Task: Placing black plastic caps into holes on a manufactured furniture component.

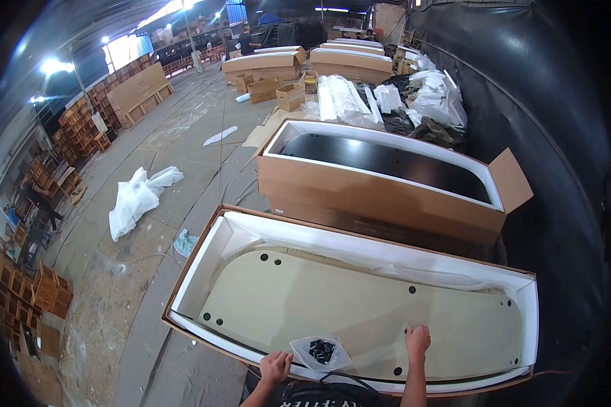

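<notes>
A long pale beige panel [332, 298] with rounded ends lies in a foam-lined cardboard box right in front of me. Several round black pads or plugs dot it, such as one black disc [412, 289] near its far side. My right hand [419, 339] reaches over the panel, fingers curled together at a small black round piece [406, 331] by the fingertips. At the box's near edge my left hand [275, 367] is closed; its fingers' contents are hidden. Beside it, a clear plastic bag [329, 353] holding several small black parts rests on the panel.
Beyond stands a second open box [380, 190] with a black panel inside. White plastic sheeting [139, 197] lies on the floor to the left. Farther back are more long cartons [349, 64], small boxes and foam pieces. A black sheet wall [523, 88] runs along the right.
</notes>
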Demonstrator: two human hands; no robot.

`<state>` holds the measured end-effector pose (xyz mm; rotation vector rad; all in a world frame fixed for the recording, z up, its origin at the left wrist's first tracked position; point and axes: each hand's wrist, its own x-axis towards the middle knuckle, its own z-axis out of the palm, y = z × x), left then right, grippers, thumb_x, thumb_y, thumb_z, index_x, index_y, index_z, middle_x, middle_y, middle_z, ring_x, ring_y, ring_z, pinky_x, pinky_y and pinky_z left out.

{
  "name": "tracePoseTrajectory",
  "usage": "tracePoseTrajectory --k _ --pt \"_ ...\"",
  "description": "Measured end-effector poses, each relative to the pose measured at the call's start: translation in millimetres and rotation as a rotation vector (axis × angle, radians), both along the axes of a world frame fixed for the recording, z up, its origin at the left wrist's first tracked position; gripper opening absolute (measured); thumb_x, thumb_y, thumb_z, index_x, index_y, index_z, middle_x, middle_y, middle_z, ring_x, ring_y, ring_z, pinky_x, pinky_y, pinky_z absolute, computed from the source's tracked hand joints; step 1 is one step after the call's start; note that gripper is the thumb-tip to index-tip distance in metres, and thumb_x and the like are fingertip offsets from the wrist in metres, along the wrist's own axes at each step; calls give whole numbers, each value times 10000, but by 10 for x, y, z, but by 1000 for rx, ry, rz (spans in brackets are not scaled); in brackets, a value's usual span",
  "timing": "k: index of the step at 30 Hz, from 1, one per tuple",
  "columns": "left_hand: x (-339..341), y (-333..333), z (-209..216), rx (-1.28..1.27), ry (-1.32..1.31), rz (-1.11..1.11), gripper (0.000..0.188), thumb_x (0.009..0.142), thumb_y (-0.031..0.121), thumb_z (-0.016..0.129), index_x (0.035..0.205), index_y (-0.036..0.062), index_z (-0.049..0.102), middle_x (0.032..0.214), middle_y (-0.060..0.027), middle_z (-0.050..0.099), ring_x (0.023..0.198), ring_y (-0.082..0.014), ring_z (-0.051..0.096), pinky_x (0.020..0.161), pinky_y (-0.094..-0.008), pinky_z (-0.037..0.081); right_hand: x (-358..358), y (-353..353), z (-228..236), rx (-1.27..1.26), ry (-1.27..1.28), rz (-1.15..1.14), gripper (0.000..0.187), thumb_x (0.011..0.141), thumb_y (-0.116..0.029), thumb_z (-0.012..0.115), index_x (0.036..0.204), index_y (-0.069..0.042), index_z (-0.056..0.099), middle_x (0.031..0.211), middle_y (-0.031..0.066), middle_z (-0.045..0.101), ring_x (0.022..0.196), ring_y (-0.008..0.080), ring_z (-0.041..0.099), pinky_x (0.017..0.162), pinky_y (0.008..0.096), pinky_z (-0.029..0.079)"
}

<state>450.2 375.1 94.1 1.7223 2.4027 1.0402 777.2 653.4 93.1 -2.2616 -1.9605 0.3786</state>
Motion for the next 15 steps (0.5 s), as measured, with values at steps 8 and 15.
tracePoseTrajectory --k 8,15 --pt "7 6 -17 -49 -13 21 258 848 171 639 641 66 527 601 -81 506 565 -279 544 498 -393 419 57 -55 -79 47 2 67 174 816 -219 688 877 -57 676 906 139 628 868 348 637 742 453 517" --pt "-6 -17 -123 -59 -22 -11 214 830 133 586 656 58 486 622 -110 498 580 -328 524 515 -430 407 7 -131 -273 322 103 -28 243 830 -246 682 866 -13 623 980 136 600 884 348 615 725 454 513"
